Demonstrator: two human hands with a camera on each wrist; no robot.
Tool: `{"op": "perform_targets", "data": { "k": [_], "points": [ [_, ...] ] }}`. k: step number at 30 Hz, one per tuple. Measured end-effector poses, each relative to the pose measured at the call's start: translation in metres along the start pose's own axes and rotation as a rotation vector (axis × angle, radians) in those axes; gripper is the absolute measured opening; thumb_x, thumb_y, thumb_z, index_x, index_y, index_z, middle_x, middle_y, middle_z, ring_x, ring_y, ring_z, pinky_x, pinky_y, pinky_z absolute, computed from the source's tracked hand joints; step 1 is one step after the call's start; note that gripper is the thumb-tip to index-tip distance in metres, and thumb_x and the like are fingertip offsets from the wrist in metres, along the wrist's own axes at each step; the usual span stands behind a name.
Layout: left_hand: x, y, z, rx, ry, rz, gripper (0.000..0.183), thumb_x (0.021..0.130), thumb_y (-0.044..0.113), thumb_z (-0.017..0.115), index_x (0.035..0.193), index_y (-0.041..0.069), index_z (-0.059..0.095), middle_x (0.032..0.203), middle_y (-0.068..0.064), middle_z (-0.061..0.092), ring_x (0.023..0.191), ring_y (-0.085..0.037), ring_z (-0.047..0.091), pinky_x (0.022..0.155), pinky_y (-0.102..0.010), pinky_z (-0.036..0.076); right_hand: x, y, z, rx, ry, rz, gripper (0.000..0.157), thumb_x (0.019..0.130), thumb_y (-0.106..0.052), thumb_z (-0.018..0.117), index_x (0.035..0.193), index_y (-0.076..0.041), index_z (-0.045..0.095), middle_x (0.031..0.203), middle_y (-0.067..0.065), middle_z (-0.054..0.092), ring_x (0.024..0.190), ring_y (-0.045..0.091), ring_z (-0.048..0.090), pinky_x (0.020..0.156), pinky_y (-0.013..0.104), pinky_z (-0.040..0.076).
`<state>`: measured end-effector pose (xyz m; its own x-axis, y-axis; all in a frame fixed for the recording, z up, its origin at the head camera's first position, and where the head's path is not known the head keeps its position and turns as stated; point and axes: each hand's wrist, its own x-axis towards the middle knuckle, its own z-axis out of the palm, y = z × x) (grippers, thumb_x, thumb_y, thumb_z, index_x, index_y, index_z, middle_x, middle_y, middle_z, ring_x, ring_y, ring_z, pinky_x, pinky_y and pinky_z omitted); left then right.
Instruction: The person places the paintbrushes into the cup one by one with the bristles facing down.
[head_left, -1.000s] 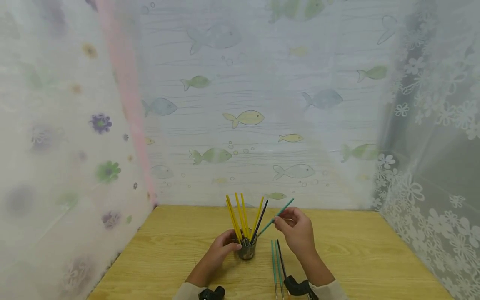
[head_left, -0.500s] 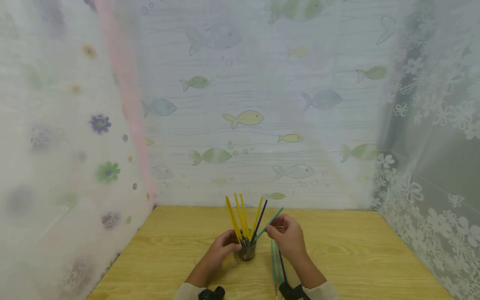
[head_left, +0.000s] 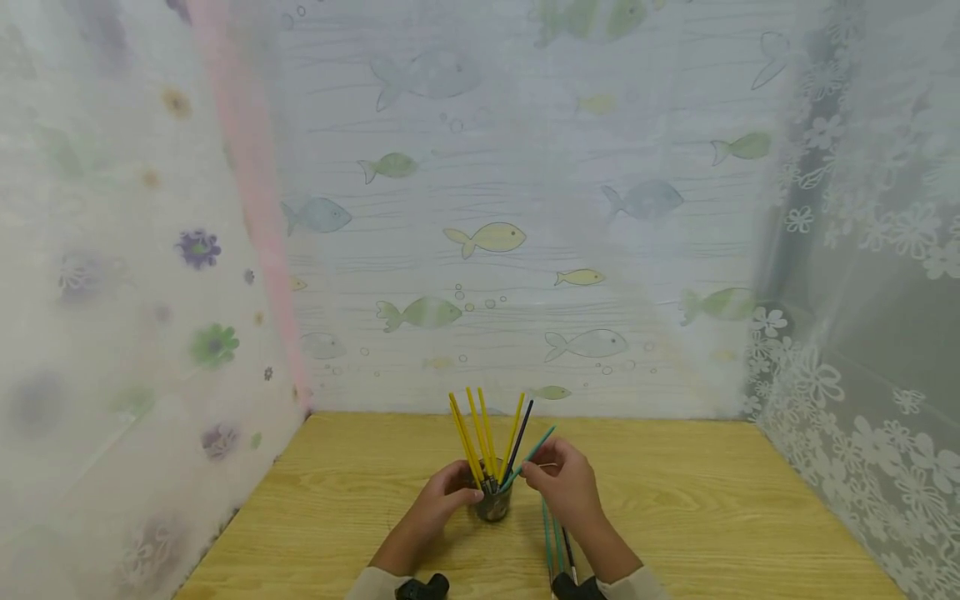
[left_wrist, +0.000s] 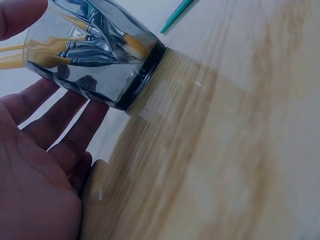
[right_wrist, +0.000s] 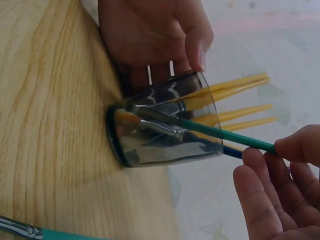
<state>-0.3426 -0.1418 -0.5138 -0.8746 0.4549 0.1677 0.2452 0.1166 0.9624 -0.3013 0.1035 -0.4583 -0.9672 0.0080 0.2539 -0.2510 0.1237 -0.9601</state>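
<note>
A smoky glass tumbler (head_left: 492, 507) stands upright on the table, and my left hand (head_left: 438, 507) holds it from the left, thumb near the rim and fingers round its side. Inside lean several yellow-handled paintbrushes (head_left: 491, 442) and a dark-handled paintbrush (head_left: 519, 440), bristles down. My right hand (head_left: 572, 492) pinches a teal paintbrush (head_left: 542, 442) between thumb and fingers. In the right wrist view, the teal brush's lower end (right_wrist: 195, 125) lies within the glass, slanting over the rim. Its handle top rises past my fingers.
Loose brushes lie to the right of the tumbler, partly under my right arm: teal paintbrushes (head_left: 547, 537) and a black paintbrush (head_left: 568, 550). The wood-grain table (head_left: 697, 500) meets a fish-patterned curtain (head_left: 495, 350) at its back edge, with flowered sheets on both sides.
My right hand has moved left and down with the teal paintbrush, whose lower end has gone deeper into the tumbler. The left hand keeps its hold on the glass.
</note>
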Motion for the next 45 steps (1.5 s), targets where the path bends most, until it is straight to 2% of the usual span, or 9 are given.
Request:
{"op": "perform_targets", "data": {
  "k": [8,14,17,22,27,32,36,41,45],
  "points": [
    [0.0,0.0,0.0,0.021,0.003,-0.008,0.048,0.104,0.021,0.062,0.147,0.003,0.051,0.142,-0.017,0.06,0.129,-0.027,0.059,0.102,-0.032,0.049,-0.003,0.001,0.002,-0.038,-0.062,0.003,0.021,0.096,-0.016,0.075,0.107,-0.002,0.064,0.105,0.013,0.073,0.096,0.034,0.075,0.081,0.04,0.063],
    [0.0,-0.001,-0.001,0.043,0.003,0.005,0.048,0.104,0.021,0.063,0.147,0.003,0.052,0.141,-0.017,0.061,0.129,-0.028,0.059,0.104,-0.035,0.049,-0.004,0.002,0.003,-0.049,-0.065,0.005,0.022,0.096,-0.019,0.076,0.106,-0.003,0.065,0.104,0.011,0.073,0.096,0.031,0.075,0.08,0.041,0.063],
    [-0.001,-0.001,-0.001,0.044,-0.003,0.008,0.048,0.104,0.021,0.063,0.148,0.004,0.053,0.141,-0.017,0.061,0.129,-0.028,0.059,0.105,-0.036,0.048,-0.003,0.004,0.003,-0.065,-0.057,-0.001,0.023,0.095,-0.02,0.077,0.106,-0.004,0.066,0.104,0.01,0.073,0.094,0.027,0.075,0.08,0.042,0.062],
    [0.0,-0.001,-0.001,0.024,-0.02,0.007,0.047,0.104,0.02,0.062,0.149,0.006,0.053,0.142,-0.018,0.061,0.129,-0.028,0.059,0.102,-0.029,0.049,0.0,0.006,0.0,-0.086,-0.037,-0.008,0.019,0.095,-0.018,0.078,0.105,-0.006,0.067,0.103,0.009,0.073,0.092,0.024,0.075,0.079,0.038,0.062],
    [-0.001,0.0,-0.001,0.023,-0.026,0.011,0.049,0.104,0.02,0.062,0.15,0.005,0.051,0.138,-0.019,0.062,0.125,-0.027,0.061,0.098,-0.025,0.051,0.003,0.008,-0.004,-0.109,0.017,0.01,0.016,0.092,-0.014,0.079,0.103,-0.008,0.069,0.101,0.006,0.074,0.088,0.018,0.075,0.074,0.031,0.061],
    [-0.002,0.003,0.0,0.04,-0.026,0.005,0.052,0.104,0.022,0.062,0.151,0.005,0.05,0.138,-0.017,0.063,0.124,-0.024,0.061,0.096,-0.024,0.051,0.004,0.006,-0.009,-0.088,0.054,0.025,0.02,0.09,-0.012,0.08,0.106,-0.006,0.07,0.101,0.008,0.074,0.086,0.019,0.075,0.071,0.032,0.061],
    [-0.002,0.003,0.0,0.051,-0.02,0.001,0.05,0.104,0.022,0.062,0.15,0.006,0.051,0.138,-0.017,0.063,0.126,-0.027,0.06,0.099,-0.029,0.05,0.006,0.005,-0.016,-0.073,0.062,0.031,0.021,0.091,-0.011,0.079,0.108,-0.005,0.07,0.102,0.009,0.074,0.086,0.02,0.075,0.073,0.034,0.062],
    [-0.001,0.002,-0.001,0.037,-0.018,-0.007,0.052,0.104,0.023,0.061,0.152,0.008,0.05,0.148,-0.017,0.057,0.137,-0.032,0.054,0.108,-0.039,0.048,0.009,0.006,-0.027,-0.064,0.077,0.037,0.023,0.091,-0.011,0.078,0.11,-0.003,0.069,0.102,0.011,0.074,0.087,0.024,0.075,0.073,0.039,0.063],
    [-0.001,0.0,-0.001,0.028,-0.02,0.007,0.053,0.105,0.024,0.061,0.153,0.008,0.048,0.151,-0.017,0.055,0.14,-0.032,0.051,0.108,-0.038,0.048,0.013,0.005,-0.038,-0.085,0.084,0.066,0.021,0.092,-0.01,0.076,0.11,-0.003,0.069,0.103,0.011,0.073,0.088,0.022,0.075,0.075,0.037,0.063]
  ]
}}
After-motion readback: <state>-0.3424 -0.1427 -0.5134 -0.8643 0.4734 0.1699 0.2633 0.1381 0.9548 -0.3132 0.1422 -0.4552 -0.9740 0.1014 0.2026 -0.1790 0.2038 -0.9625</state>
